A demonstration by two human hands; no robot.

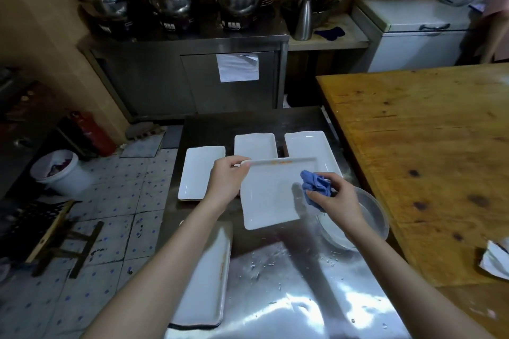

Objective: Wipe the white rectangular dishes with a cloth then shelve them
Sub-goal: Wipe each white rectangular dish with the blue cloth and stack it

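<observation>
So my left hand (227, 176) grips the white rectangular dish (271, 195) by its far-left corner, tilted over the steel desk (275, 283). My right hand (337, 198) bunches the blue cloth (316, 187) on the dish's right side.

Dim room, glare on the wet steel table (289, 297), dark corners, wide-angle bending at edges.

Glossy dish (271, 201), wet steel table (289, 297).
</observation>
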